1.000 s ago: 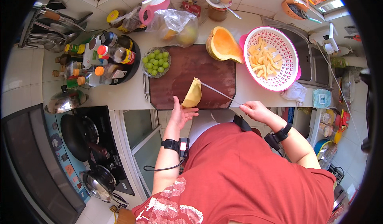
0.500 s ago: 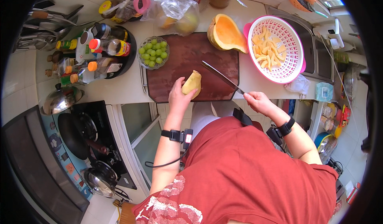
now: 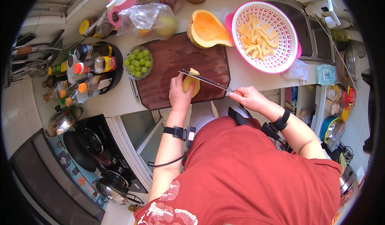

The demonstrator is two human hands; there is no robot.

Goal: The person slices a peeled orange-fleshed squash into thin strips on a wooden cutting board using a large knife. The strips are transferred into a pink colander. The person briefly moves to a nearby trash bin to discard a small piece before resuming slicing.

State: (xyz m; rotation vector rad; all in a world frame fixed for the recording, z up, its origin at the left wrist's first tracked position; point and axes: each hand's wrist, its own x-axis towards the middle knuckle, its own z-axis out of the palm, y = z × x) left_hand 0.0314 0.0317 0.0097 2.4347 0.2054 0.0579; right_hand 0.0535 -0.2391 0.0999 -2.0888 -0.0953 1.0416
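With curled fingers, my left hand (image 3: 180, 90) grips a peeled yellow pumpkin piece (image 3: 191, 85) near the front edge of a dark brown cutting board (image 3: 164, 60). In my right hand (image 3: 249, 98) is the handle of a long kitchen knife (image 3: 206, 80). Its blade points left and lies across the upper part of the piece; whether it has cut in, I cannot tell. A hollowed pumpkin half (image 3: 206, 28), orange inside, rests at the board's far right corner. To its right, a pink and white colander (image 3: 288, 34) holds several pale yellow pumpkin slices (image 3: 258, 38).
A glass bowl of green grapes (image 3: 138, 62) sits at the board's left edge. Bottles (image 3: 94, 66) crowd a round dark tray farther left. Behind the board lies a clear plastic bag (image 3: 148, 20). The sink (image 3: 317, 36) is at far right, the stove (image 3: 108, 157) at lower left.
My right hand has brought the knife leftward and down, so its blade now crosses the pumpkin piece. My left hand still holds the piece. The whole view has shifted slightly.
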